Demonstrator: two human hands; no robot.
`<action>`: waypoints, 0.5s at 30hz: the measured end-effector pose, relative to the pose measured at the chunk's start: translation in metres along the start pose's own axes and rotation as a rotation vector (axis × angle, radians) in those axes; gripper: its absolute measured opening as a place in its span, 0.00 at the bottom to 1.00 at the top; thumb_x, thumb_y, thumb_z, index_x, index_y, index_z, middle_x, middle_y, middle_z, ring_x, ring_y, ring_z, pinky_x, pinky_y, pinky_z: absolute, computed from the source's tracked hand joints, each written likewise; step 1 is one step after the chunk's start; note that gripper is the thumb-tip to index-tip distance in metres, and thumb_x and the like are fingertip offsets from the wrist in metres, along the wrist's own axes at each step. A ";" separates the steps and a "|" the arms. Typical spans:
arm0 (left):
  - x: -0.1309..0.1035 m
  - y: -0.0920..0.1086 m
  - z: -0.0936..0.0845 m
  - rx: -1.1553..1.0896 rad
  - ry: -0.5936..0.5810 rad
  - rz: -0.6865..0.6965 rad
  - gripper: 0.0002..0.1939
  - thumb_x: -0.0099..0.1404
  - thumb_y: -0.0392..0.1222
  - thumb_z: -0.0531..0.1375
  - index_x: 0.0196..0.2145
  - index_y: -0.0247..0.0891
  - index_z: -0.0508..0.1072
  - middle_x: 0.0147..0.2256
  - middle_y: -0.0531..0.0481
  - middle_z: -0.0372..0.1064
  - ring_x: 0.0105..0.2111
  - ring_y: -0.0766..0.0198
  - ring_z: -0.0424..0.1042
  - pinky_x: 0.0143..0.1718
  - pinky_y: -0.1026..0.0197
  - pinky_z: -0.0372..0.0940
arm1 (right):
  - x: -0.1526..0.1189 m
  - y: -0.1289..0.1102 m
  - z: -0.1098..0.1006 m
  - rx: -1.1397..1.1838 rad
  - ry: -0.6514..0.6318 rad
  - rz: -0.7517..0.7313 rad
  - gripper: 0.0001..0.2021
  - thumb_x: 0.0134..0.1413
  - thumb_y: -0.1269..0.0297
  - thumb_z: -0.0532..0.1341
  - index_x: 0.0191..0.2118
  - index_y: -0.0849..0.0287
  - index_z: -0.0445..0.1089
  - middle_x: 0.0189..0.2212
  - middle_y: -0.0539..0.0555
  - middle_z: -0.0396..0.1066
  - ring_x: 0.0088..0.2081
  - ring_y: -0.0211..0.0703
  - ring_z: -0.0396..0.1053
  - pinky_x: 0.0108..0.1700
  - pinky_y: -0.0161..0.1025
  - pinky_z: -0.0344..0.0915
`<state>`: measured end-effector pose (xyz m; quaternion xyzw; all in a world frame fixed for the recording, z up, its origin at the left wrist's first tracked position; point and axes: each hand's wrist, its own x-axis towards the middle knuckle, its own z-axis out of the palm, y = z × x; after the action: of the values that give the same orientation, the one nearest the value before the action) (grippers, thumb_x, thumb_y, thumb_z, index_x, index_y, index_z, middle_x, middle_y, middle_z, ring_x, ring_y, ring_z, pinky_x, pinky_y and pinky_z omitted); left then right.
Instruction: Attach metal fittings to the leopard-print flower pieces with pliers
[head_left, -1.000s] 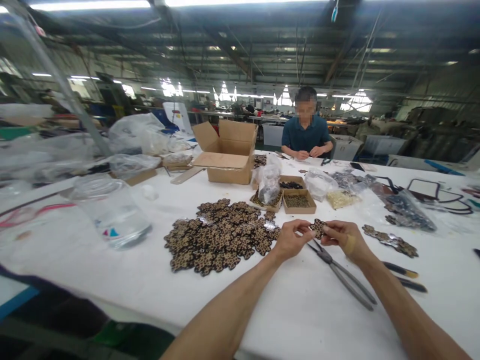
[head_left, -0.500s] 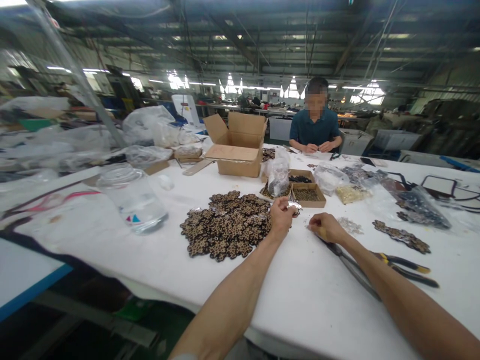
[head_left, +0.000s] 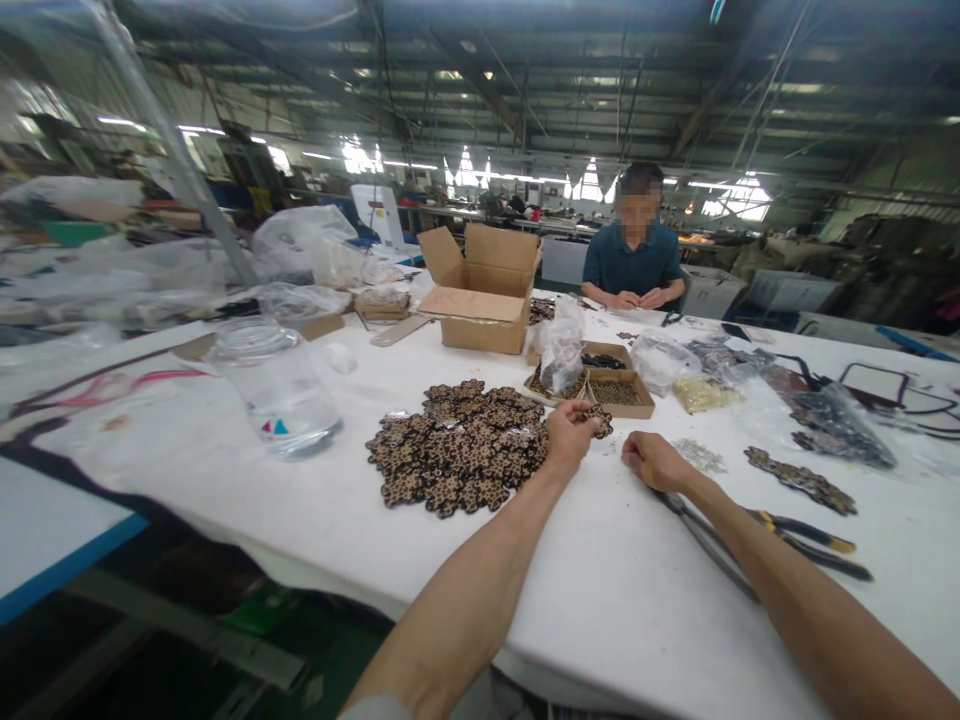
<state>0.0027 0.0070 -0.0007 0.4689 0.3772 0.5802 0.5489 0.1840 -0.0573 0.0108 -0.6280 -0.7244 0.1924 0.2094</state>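
Observation:
A small leopard-print piece is pinched in the fingers of my left hand, just right of a heap of similar leopard-print pieces. To the right, my right hand is closed above the white tabletop; whatever its fingers hold is too small to make out. Dark curved tool handles extend from beneath that hand and forearm. Small clear bits lie beyond my right hand. A cardboard tray of small metal parts sits behind my hands.
An open cardboard box stands at the back, with a clear jar of liquid at left. Yellow-and-black pliers and a leopard-print strip lie at right. A person in a teal shirt sits across the table.
The piece in my left hand has turned from its shiny side to its leopard-print side. My right hand remains closed near the same spot. The view has shifted slightly.

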 end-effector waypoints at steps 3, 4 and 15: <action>-0.005 0.005 0.003 -0.006 -0.050 -0.034 0.20 0.49 0.31 0.68 0.42 0.32 0.76 0.28 0.49 0.75 0.25 0.68 0.72 0.25 0.67 0.67 | -0.010 0.004 -0.004 0.051 0.050 0.005 0.05 0.51 0.65 0.63 0.29 0.60 0.71 0.28 0.56 0.74 0.31 0.44 0.68 0.34 0.37 0.57; -0.007 0.006 0.004 -0.017 -0.071 -0.053 0.20 0.49 0.31 0.69 0.43 0.32 0.76 0.29 0.49 0.75 0.25 0.67 0.72 0.25 0.66 0.68 | -0.013 0.006 -0.005 0.067 0.060 0.009 0.06 0.53 0.62 0.62 0.30 0.59 0.71 0.27 0.55 0.74 0.30 0.44 0.68 0.33 0.37 0.58; -0.021 -0.003 0.027 -0.093 -0.231 -0.286 0.21 0.42 0.32 0.76 0.33 0.31 0.73 0.32 0.44 0.76 0.26 0.61 0.76 0.28 0.55 0.75 | -0.041 0.015 -0.010 0.976 0.330 0.164 0.24 0.34 0.48 0.77 0.33 0.59 0.74 0.27 0.54 0.75 0.27 0.44 0.71 0.33 0.42 0.70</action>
<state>0.0285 -0.0160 0.0009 0.4480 0.3471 0.4555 0.6865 0.2065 -0.0960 0.0084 -0.5339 -0.4562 0.4219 0.5734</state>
